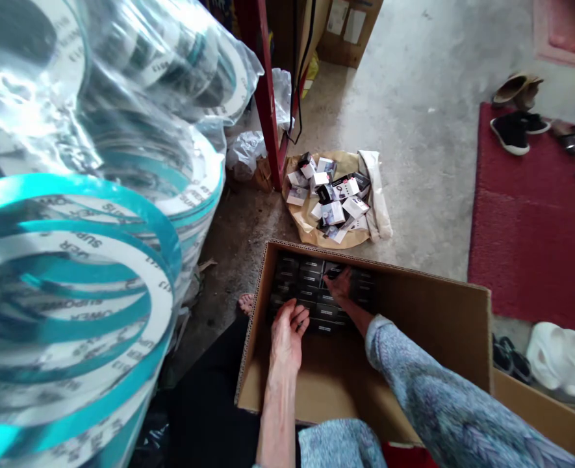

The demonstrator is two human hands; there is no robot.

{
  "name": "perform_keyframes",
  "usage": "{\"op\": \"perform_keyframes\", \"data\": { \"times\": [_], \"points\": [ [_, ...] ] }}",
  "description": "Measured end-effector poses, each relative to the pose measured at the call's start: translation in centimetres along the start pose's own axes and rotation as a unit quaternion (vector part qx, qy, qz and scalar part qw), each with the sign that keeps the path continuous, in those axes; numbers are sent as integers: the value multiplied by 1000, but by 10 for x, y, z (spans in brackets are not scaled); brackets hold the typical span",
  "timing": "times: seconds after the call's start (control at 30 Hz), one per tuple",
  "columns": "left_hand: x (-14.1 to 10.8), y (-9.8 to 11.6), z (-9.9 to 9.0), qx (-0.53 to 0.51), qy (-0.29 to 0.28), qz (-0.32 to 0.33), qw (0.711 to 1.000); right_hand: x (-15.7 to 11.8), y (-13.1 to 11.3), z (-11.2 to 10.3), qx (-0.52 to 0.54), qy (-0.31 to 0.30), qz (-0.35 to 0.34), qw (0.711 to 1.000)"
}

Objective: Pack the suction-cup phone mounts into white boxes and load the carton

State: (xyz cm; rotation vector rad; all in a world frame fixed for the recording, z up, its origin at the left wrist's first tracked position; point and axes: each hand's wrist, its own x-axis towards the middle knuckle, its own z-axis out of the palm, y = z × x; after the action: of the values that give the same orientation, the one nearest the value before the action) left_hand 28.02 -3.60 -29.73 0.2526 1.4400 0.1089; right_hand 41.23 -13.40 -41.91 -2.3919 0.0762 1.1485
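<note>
A large cardboard carton (443, 299) stands open in front of me, with rows of small black boxes (311, 279) packed at its far left end. My right hand (340, 286) reaches into it, fingers closed about a small black box (333, 267) in the upper row; the fingertips are partly hidden. Near the carton's left side is my left hand (290, 328), palm turned inward, its loosely bent fingers apart and holding nothing. It hovers over or lightly touches the nearest boxes; which, I cannot tell.
Beyond the carton, small white and black boxes (333, 211) lie heaped on brown paper (299, 224). Plastic-wrapped teal and white rings (160, 279) fill the left side. A red metal post (266, 97) rises behind. Shoes (511, 133) sit on a red mat (516, 227) at right.
</note>
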Motion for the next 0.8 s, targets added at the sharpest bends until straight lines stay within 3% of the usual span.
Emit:
{"op": "perform_keyframes", "data": {
  "times": [0.1, 0.23, 0.6, 0.8],
  "points": [
    [0, 1, -1, -5, -2, 1, 1000, 3, 9, 19, -31, 62, 46, 997],
    [0, 1, -2, -5, -3, 1, 1000, 6, 14, 32, -52, 79, 51, 994],
    [-1, -1, -4, -3, -24, 10, 1000, 5, -1, 26, -59, 68, 57, 994],
    [-2, 2, -9, -7, -25, 11, 1000, -1, 13, 20, -73, 65, 44, 994]
  ]
}}
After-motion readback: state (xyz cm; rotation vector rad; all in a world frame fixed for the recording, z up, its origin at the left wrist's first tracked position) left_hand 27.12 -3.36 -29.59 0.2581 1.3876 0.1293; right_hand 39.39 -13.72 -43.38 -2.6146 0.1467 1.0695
